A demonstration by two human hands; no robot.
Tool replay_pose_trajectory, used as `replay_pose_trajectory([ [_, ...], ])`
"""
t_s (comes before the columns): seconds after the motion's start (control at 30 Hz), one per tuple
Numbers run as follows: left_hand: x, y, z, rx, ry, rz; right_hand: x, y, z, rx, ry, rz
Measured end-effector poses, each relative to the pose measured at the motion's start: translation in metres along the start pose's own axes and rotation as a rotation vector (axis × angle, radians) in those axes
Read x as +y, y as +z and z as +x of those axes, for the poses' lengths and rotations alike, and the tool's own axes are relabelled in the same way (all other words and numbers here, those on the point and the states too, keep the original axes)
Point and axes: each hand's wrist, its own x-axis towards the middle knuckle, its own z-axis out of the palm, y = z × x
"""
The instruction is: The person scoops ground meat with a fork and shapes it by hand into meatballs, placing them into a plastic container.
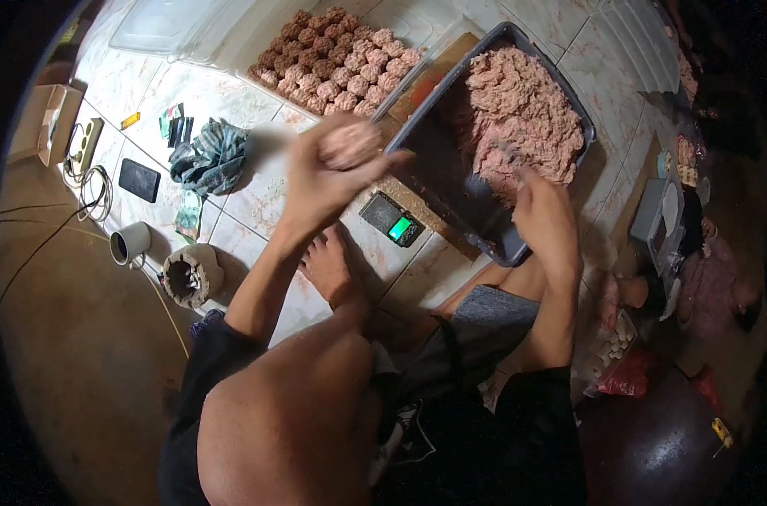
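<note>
My left hand (pixel 317 177), blurred, cups a lump of pink ground mixture (pixel 350 145) above the tiles, beside the dark grey plastic tub (pixel 434 196). Inside the tub, a large mound of the same crumbly mixture (pixel 522 88) fills the far and right part. My right hand (pixel 544 212) is at the mound's near edge, its fingers closed on a small greyish utensil (pixel 510 150), mostly buried and blurred. Past my left hand, a clear plastic container (pixel 225 54) holds rows of rough balls (pixel 333 60), browner at the back and paler in front.
A digital pocket scale (pixel 393 218) with a lit green display lies by the tub. Leftward are a crumpled cloth (pixel 212 155), a phone (pixel 140 180), a mug (pixel 130 243), a rough round pot (pixel 192 275) and a power strip (pixel 87 144). Another person (pixel 712 278) sits at right.
</note>
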Motion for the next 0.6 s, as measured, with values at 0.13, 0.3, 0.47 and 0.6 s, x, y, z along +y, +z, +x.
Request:
replay_pose_trajectory([
  [0.13,0.002,-0.033,-0.015,0.188,0.125,0.179,0.015,0.034,0.013,-0.136,-0.008,-0.028],
  [0.3,0.001,0.007,-0.027,0.029,-0.142,0.124,-0.004,0.053,0.033,0.015,-0.144,-0.017],
  [0.47,-0.018,-0.01,-0.052,0.314,0.052,0.075,-0.003,0.045,0.042,-0.01,-0.083,-0.031],
  [0.6,-0.054,0.011,-0.076,0.145,-0.04,0.274,-0.009,0.09,0.045,0.026,-0.04,-0.072],
])
